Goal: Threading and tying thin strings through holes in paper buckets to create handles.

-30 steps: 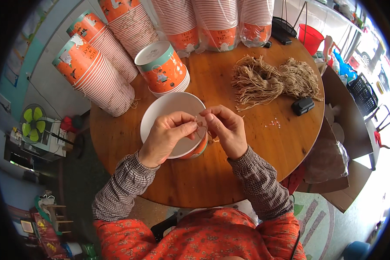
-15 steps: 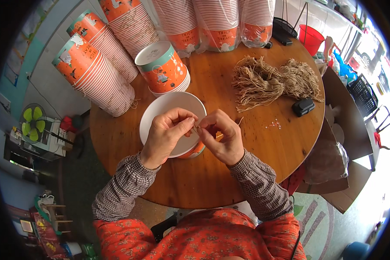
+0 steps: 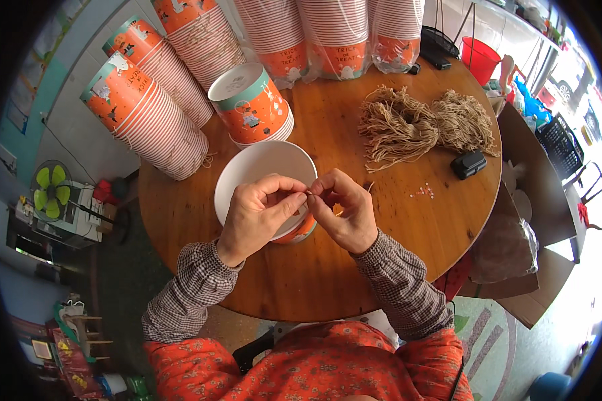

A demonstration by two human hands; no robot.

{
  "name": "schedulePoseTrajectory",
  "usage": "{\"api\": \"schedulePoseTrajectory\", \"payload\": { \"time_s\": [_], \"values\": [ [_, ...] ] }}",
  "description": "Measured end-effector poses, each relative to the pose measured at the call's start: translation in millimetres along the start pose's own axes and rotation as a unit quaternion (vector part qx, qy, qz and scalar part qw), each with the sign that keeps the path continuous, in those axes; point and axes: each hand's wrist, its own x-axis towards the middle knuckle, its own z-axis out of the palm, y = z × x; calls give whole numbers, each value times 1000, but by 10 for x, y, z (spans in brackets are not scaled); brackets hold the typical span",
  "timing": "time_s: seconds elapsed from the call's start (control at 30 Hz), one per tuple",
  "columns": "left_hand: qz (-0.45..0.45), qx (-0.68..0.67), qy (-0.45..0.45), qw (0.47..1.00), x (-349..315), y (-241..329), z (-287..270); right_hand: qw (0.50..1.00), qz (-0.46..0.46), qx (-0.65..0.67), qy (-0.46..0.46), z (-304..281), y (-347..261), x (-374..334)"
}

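A round paper bucket (image 3: 244,170), white inside and orange outside, stands on the table in front of me with its open mouth up. Over its right rim my left hand (image 3: 257,217) and my right hand (image 3: 346,212) meet, fingertips almost touching. Each one pinches a thin tan cord, mostly hidden by the fingers. A short end of cord (image 3: 371,187) sticks out past the right hand. Farther right on the wooden table lie two bundles of the same kind of cord (image 3: 401,127). Several tiny pale bits (image 3: 423,192) are scattered nearer me.
Behind the bucket, a few upside-down buckets (image 3: 251,110) sit nested. Tall bucket stacks lean at the left (image 3: 147,120), and bagged stacks (image 3: 334,40) stand at the back. A small black case (image 3: 468,164) lies near the right edge of the table (image 3: 408,247). Cardboard boxes (image 3: 535,180) stand beyond.
My left hand has shifted slightly, and its fingertips have come closer to those of my right hand. The right hand and the bucket have hardly moved.
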Motion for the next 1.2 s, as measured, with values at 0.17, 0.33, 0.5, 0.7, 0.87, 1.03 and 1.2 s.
{"api": "schedulePoseTrajectory", "payload": {
  "time_s": [0.17,0.33,0.5,0.7,0.87,1.03,1.2],
  "values": [
    [-10,-39,4,999,-3,-25,24,998,56,20,-36,-32,-61,-9],
    [-10,-25,12,1000,2,-20,16,993,87,59,-46,-28,-62,-9],
    [-147,-195,-78,967,38,-25,-74,995,52,86,-26,-2,-19,-1],
    [-237,-368,-80,895,85,-76,-101,999,41,3,2,47,-17,-14],
    [-235,-421,-81,872,99,-105,-64,989,-95,-104,41,41,-60,5],
    [-252,-434,-69,862,74,-79,-27,978,-147,-139,47,18,-74,2],
    [-237,-390,-41,889,51,-31,-13,929,-234,-275,79,-1,-69,9]
  ]
}}
